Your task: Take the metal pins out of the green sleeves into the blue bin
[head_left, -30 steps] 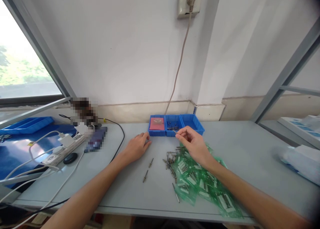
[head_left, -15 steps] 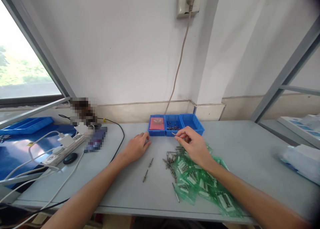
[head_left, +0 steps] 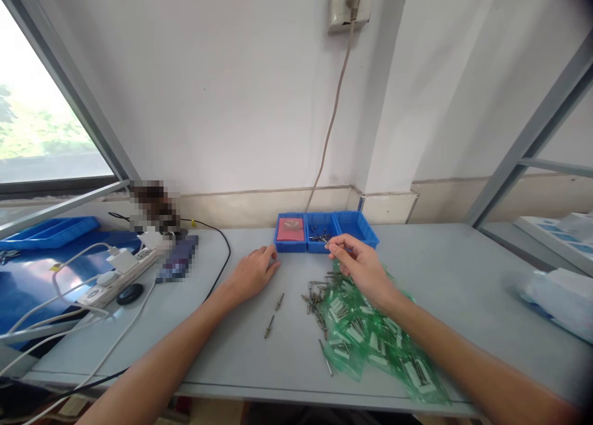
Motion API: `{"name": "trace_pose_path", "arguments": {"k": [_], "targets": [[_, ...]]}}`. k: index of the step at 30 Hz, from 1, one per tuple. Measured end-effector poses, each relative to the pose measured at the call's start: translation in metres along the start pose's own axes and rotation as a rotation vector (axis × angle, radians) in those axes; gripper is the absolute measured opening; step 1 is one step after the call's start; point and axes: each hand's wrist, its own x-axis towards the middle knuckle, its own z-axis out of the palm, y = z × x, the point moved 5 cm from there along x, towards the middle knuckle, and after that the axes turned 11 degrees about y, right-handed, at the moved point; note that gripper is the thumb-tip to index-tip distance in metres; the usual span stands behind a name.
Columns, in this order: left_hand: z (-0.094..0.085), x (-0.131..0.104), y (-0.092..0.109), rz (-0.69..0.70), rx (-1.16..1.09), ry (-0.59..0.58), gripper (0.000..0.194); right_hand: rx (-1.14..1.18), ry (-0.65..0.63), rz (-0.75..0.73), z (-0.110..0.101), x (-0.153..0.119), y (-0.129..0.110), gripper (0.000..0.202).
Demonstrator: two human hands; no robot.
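Note:
My right hand [head_left: 359, 265] pinches a small metal pin [head_left: 327, 243] at the front edge of the middle blue bin [head_left: 319, 248], which holds small metal pieces. Resting on the table, my left hand [head_left: 254, 272] has its fingers loosely curled and apart, with nothing in them. Two metal pins [head_left: 280, 301] lie in front of it. A pile of metal pins [head_left: 317, 307] is left of the green plastic bags [head_left: 377, 341], below my right hand; the bags have metal pins inside.
The left blue bin [head_left: 291, 248] holds a pink card, beside the right blue bin [head_left: 356, 223]. A power strip [head_left: 118, 280] with cables and a black round object [head_left: 130, 294] are at left. A plastic-wrapped package [head_left: 563, 301] lies at right.
My right hand has shifted slightly right, and the pin between its fingers has changed its tilt. My left hand has not visibly moved.

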Motion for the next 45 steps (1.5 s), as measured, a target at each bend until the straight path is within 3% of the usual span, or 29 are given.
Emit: {"name": "trace_pose_path", "arguments": {"k": [7,17,29,45], "targets": [[0.000,0.000,0.000,-0.002,0.005,0.000,0.020,0.265,-0.046,0.149,0.005,0.001,0.004,0.039],[-0.001,0.000,0.001,-0.001,-0.006,0.005,0.020,0.429,-0.115,0.260,0.007,-0.002,0.007,0.033],[-0.003,0.000,0.003,-0.001,0.001,-0.009,0.019,0.295,-0.099,0.237,0.008,-0.003,0.004,0.037],[-0.002,0.000,0.002,0.001,0.007,-0.009,0.020,0.290,-0.109,0.257,0.008,-0.001,0.012,0.034]]}}
